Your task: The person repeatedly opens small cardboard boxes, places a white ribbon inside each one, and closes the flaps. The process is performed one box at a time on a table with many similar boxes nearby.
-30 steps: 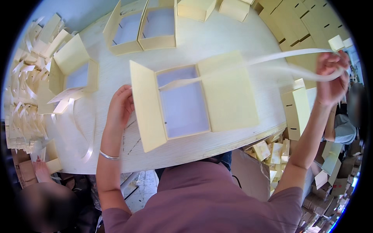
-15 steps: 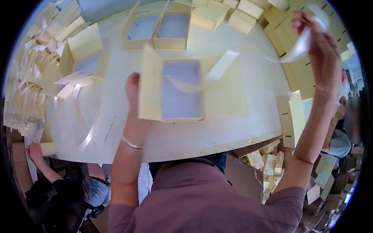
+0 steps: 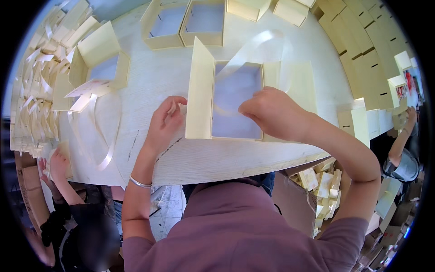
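Observation:
An open cream box [image 3: 200, 90] with a pale lilac inside lies before me, its flaps spread left and right. My right hand [image 3: 278, 113] is over its right inner side, fingers pinched; a shiny cream ribbon [image 3: 247, 47] loops up from the box and runs down to this hand. The fingertips' grip is partly hidden. Just left of the upright left flap is my left hand [image 3: 167, 120], its fingers loosely bent and apart, holding nothing. Its index fingertip is close to the flap; whether they touch I cannot tell.
Another open box [image 3: 102, 45] with trailing ribbon stands left, beside heaped ribboned pieces [image 3: 38, 109]. Two open boxes [image 3: 183, 38] are at the back. Stacked boxes [image 3: 362, 50] line the right. Below the table edge is a carton of cream pieces [image 3: 321, 186]. A co-worker's hands [image 3: 59, 165] are lower left.
My right hand has come down from the upper right to the box's inside, the ribbon now looping over it. My left hand has come off the box's left flap. The box sits farther right in view.

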{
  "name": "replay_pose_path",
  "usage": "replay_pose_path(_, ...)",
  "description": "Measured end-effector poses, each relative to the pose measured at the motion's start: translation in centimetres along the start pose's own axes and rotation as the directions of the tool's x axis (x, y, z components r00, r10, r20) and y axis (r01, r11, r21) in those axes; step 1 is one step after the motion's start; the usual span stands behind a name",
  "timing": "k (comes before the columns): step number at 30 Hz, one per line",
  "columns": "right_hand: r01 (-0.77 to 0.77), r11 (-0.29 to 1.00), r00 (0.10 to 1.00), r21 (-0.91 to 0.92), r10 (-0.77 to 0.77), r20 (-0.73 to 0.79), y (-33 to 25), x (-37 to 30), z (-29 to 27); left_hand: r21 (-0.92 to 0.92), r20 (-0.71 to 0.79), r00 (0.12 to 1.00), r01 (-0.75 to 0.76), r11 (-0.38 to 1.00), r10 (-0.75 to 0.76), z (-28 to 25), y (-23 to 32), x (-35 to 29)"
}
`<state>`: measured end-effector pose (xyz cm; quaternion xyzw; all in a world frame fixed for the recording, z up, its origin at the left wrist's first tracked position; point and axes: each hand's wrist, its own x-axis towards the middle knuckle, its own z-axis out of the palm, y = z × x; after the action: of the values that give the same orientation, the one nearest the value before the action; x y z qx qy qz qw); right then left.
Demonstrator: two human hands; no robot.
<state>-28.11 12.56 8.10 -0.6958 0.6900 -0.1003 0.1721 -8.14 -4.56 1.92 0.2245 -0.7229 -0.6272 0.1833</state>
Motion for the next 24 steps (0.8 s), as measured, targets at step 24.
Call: replay_pose_path(24, 0.005, 0.941, 1.0, 0.337, 0.003, -0.023, -0.4, 2.5, 2.2, 0.321, 0.236, 0.959, -0.231, 0.918, 0.159, 2.9, 2.6, -0.1)
